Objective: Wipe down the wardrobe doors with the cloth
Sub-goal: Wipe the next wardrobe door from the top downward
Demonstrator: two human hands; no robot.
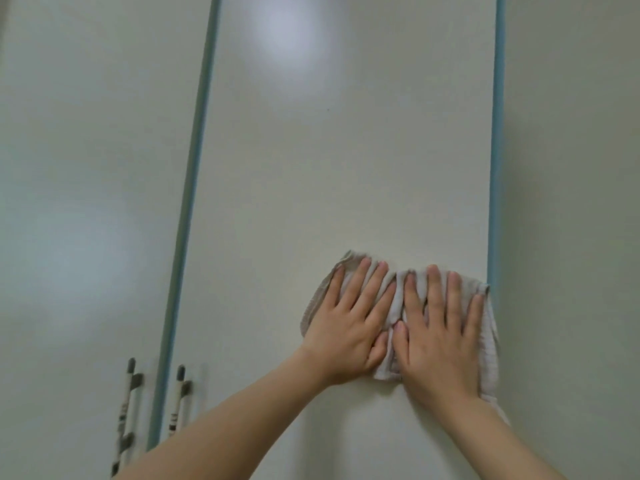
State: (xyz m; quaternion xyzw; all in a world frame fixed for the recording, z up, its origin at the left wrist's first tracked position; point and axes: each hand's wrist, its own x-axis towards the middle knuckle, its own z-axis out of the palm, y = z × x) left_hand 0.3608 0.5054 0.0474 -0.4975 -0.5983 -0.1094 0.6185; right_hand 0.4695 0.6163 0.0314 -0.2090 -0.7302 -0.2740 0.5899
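A pale grey-beige cloth (398,306), finely ribbed and bunched into vertical creases at its middle, lies flat against the middle wardrobe door (329,161), low on the panel and toward its right side. Two bare hands pin it there side by side. The left hand (349,327) covers the cloth's left half, palm down, its fingers (360,282) spread and pointing toward 1 o'clock. The right hand (440,337) covers the right half, its fingers (434,289) spread and pointing toward 12 o'clock. The two thumbs nearly meet over the creased centre. Neither hand pinches the fabric; both press it open-palmed against the door.

The cloth's top left corner peeks out above the left fingertips at 11 o'clock, and its right edge hangs down past the right wrist at 5 o'clock. That right edge touches, or all but touches, the blue-green trim strip (496,168) that runs up the door's right side.

The door itself is glossy off-white, with a soft patch of reflected light near the top at 12 o'clock. Most of the panel above and to the left of the cloth is bare, out to a second blue-green strip (194,168) on the left edge. Beyond it stands the neighbouring door (86,168), also glossy. Two long handles, one on each side of that left strip, sit at 8 o'clock from the cloth: the left handle (126,414) and the right handle (178,400), both pale with dark bands. A plain surface (571,168) continues to the right of the right strip.
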